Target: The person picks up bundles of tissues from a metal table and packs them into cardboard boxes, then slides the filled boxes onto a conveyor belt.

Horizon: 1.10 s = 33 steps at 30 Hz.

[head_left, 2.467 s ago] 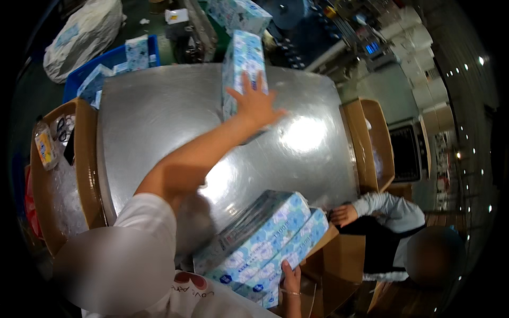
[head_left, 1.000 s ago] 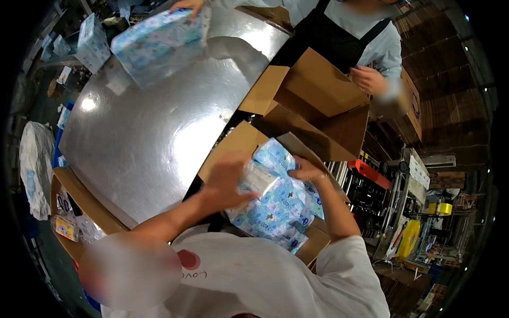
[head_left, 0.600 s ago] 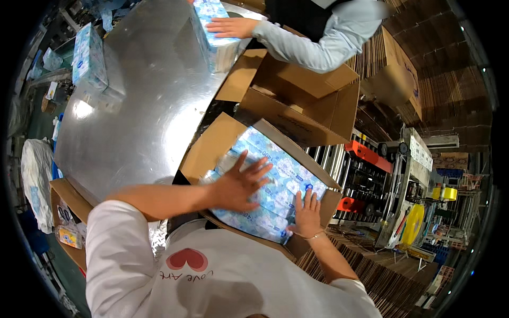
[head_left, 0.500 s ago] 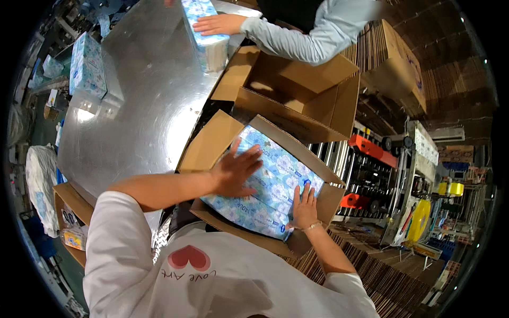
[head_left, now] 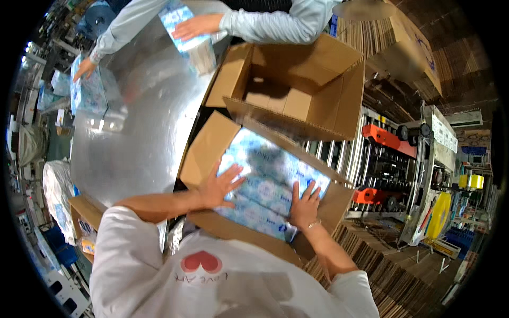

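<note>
Blue floral packs [head_left: 265, 183], which look like tissue packs, lie side by side in an open cardboard box [head_left: 209, 151] in front of me. My left hand [head_left: 221, 188] rests with spread fingers on the packs' left end, close to the box's left flap. At the packs' right end, my right hand [head_left: 304, 208] presses down flat, its fingers apart and pointing away from me. Neither hand grips anything. The packs' undersides are hidden in the box.
Beyond my box stands another open cardboard box [head_left: 297, 124]. Across the metal table [head_left: 143, 127], a co-worker touches two blue floral packs, one standing upright [head_left: 87, 95], one nearer the boxes [head_left: 196, 53]. A roller conveyor [head_left: 326, 153] and stacked flat cardboard [head_left: 371, 259] lie to the right.
My left hand has drawn back a little toward the packs' near left edge. A co-worker's second arm has reached over to the far-left pack. The view has shifted slightly.
</note>
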Motion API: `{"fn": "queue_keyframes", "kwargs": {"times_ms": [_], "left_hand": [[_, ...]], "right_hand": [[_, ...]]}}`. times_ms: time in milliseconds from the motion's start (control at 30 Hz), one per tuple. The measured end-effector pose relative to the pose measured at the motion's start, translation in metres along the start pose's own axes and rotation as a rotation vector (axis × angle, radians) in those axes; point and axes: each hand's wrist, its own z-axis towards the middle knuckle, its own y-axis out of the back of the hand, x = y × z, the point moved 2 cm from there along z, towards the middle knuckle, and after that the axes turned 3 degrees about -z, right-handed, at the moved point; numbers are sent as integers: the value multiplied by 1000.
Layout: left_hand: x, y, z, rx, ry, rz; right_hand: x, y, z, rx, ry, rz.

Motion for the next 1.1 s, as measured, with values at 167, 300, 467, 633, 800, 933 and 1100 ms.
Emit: {"fn": "queue_keyframes", "kwargs": {"times_ms": [167, 300, 467, 633, 800, 933, 1100], "left_hand": [[61, 12, 11, -382, 515, -307], [133, -79, 3, -577, 1252, -1007], [156, -6, -14, -569, 909, -1193], [-1, 96, 16, 1, 421, -1019], [-93, 32, 18, 591, -290, -537], [-65, 78, 79, 418, -127, -235], [7, 19, 75, -204, 346, -264]], "right_hand": [[-42, 26, -27, -558, 56, 67], [-81, 33, -70, -887, -368, 24], [-125, -8, -63, -583, -416, 586], [-48, 12, -12, -670, -141, 342], [-28, -14, 33, -548, -69, 476], [-82, 98, 6, -556, -44, 858], [-83, 77, 23, -1053, -276, 361]]}}
